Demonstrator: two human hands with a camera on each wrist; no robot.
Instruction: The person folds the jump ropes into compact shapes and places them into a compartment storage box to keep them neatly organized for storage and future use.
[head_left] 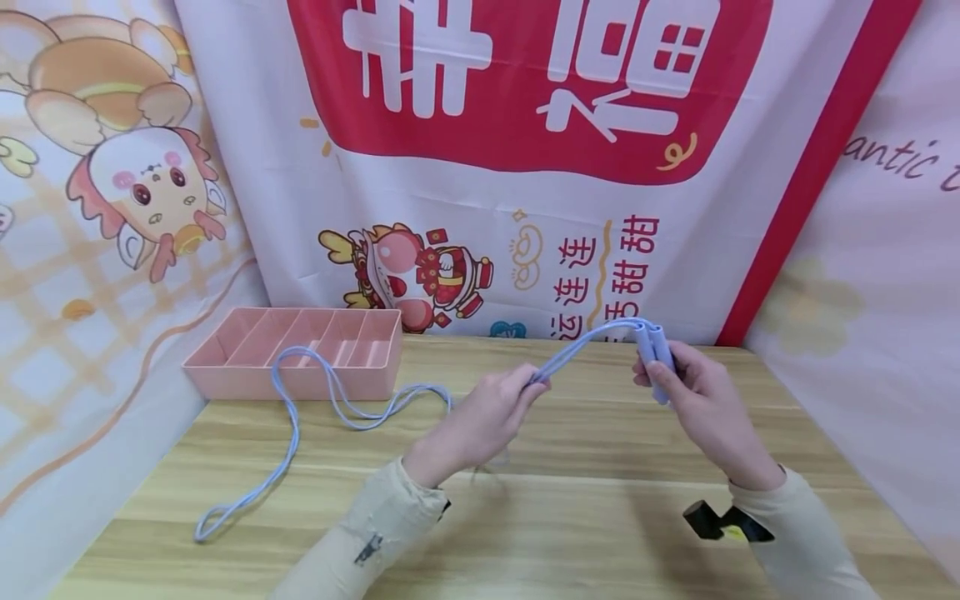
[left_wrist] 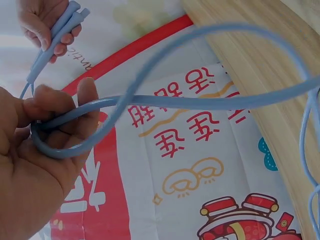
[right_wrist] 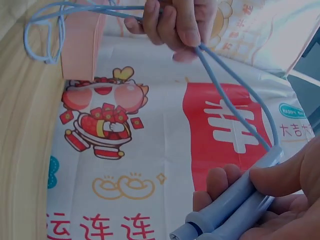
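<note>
Cord (left_wrist: 200,103), handles (right_wrist: 230,196) smooth plastic; box (head_left: 240,383) plastic; tabletop (head_left: 600,450) wood-grained.

Looking like a makeshift tabletop booth walled with printed cloth; whether in a home, shop or office, cannot tell. Wood-grain tabletop (head_left: 600,517) is serving as the work surface. Red-and-white festive banner (head_left: 525,192) is hanging behind the far edge, big white Chinese characters running sideways, dragon mascot (head_left: 420,283) with red envelopes showing toward the far left corner. Cartoon-printed cloth (head_left: 112,250) with orange checks is screening the left edge; pale cloth (head_left: 862,250) with cut-off "antic" lettering is lining the right edge. Right wrist view is catching a grey, dark-lined patch (right_wrist: 306,62) beyond the hangings, too unclear to name.
</note>
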